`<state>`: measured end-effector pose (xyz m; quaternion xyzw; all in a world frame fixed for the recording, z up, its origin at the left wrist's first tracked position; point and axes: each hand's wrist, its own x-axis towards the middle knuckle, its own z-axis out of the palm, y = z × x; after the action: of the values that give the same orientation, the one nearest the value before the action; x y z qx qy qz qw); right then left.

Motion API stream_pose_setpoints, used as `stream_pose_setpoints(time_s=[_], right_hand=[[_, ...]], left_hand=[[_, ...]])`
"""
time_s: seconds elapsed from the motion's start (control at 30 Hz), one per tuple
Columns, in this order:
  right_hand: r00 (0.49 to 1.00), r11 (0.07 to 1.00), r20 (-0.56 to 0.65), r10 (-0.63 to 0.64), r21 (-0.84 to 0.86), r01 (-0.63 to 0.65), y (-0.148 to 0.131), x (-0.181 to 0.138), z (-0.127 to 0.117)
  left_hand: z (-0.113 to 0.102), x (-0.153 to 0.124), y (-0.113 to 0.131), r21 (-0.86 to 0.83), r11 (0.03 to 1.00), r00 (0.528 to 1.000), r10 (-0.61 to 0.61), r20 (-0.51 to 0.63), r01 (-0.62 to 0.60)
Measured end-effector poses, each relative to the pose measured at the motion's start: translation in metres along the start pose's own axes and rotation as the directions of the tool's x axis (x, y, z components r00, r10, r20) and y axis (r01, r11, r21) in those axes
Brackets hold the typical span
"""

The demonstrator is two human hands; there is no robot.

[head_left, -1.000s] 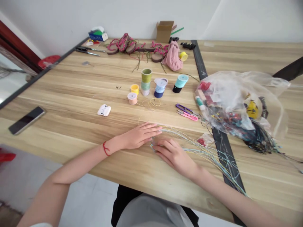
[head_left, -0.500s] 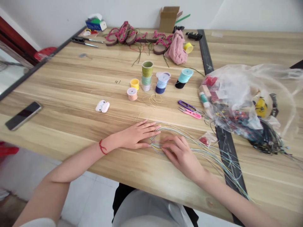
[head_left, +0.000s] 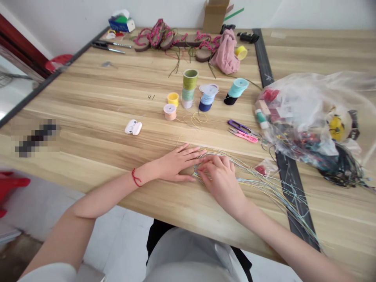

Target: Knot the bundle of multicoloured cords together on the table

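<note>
A bundle of thin cords (head_left: 266,188) in pale blue, yellow and grey runs across the wooden table, fanning out to the right. My left hand (head_left: 173,163) lies flat near its gathered end, fingers spread and fingertips on the strands. Close against those fingertips, my right hand (head_left: 221,178) is closed in a pinch on a thin cord. Its fingers partly hide the strand. Beyond the bundle lie purple thread snips (head_left: 239,126) and pink thread snips (head_left: 247,136). A small bag of red beads (head_left: 261,170) rests beside the cords.
Behind my hands stand a yellow spool (head_left: 173,98), a peach spool (head_left: 170,112), stacked green spools (head_left: 190,81), blue spools (head_left: 209,94) and a turquoise spool (head_left: 238,88). A white earbud case (head_left: 133,127) lies left. A large plastic bag (head_left: 308,113) fills the right side.
My right hand has moved left against my left hand's fingertips, its fingers drawn tighter together. My left hand stays flat on the strands. The whole view has shifted slightly.
</note>
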<state>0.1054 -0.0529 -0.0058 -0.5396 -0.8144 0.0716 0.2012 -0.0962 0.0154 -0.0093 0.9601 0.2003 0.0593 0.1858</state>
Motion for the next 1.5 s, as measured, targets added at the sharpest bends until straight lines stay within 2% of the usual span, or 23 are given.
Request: stream_pose_setpoints(time_s=[0.13, 0.33, 0.5, 0.77, 0.87, 1.0, 1.17, 1.33, 1.5], right_hand=[[0.999, 0.997, 0.043, 0.003, -0.079, 0.001, -0.004, 0.001, -0.002], [0.986, 0.984, 0.169, -0.002, -0.175, 0.032, -0.005, 0.008, -0.012], [0.974, 0.955, 0.224, -0.038, -0.278, 0.101, -0.005, 0.012, -0.023], [0.958, 0.904, 0.288, 0.002, -0.409, 0.121, 0.005, 0.003, -0.03], [0.965, 0.916, 0.261, -0.018, -0.383, 0.121, 0.01, -0.003, -0.035], [0.986, 0.966, 0.155, -0.061, -0.241, 0.097, 0.013, -0.012, -0.038], [0.996, 0.985, 0.056, -0.069, -0.155, 0.077, 0.008, -0.011, -0.026], [0.992, 0.964, 0.101, -0.075, -0.245, 0.098, 0.004, -0.005, -0.014], [0.981, 0.948, 0.178, -0.08, -0.29, 0.13, 0.003, -0.003, -0.017]], left_hand=[[0.0, 0.0, 0.0, 0.03, 1.0, 0.999, -0.01, 0.04, 0.009], [-0.002, 0.002, 0.001, 0.067, 0.997, 0.996, -0.028, 0.086, 0.022], [-0.003, 0.002, 0.001, 0.08, 0.997, 0.998, -0.012, 0.067, 0.007], [-0.003, 0.002, 0.001, 0.114, 0.993, 0.997, -0.004, 0.075, -0.004], [-0.004, 0.001, 0.001, 0.12, 0.993, 0.997, -0.013, 0.081, 0.004], [-0.004, 0.002, 0.001, 0.125, 0.992, 0.997, -0.011, 0.077, 0.001], [-0.004, 0.002, 0.002, 0.129, 0.992, 0.996, -0.016, 0.083, 0.005], [-0.004, 0.002, 0.002, 0.129, 0.992, 0.997, -0.01, 0.082, 0.0], [-0.002, 0.002, 0.0, 0.105, 0.995, 0.998, -0.003, 0.059, -0.003]])
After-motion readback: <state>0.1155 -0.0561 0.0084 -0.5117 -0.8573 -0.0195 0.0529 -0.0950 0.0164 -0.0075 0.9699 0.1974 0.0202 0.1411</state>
